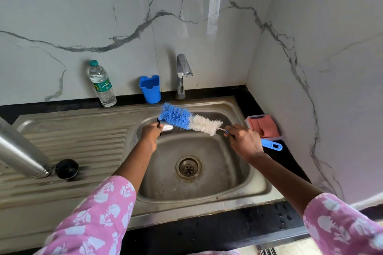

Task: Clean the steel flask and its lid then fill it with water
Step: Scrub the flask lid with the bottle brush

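Pink floral sleeves point(97, 219) nearest, arms out over the sink point(234, 172).

Steel flask point(22, 151) tilted at left, mouth end down on the drainboard point(83, 141) just beside a black stopper point(66, 168); likely stiff, smooth, slippery once wet, so best taken round the body near the neck. Left hand point(150, 133) grip closed on a small steel cap point(168, 127), seemingly the lid; right hand point(244, 141) grip wrapped round the bottle brush point(186, 120) handle, bristles against the cap. No water from the tap point(182, 72).
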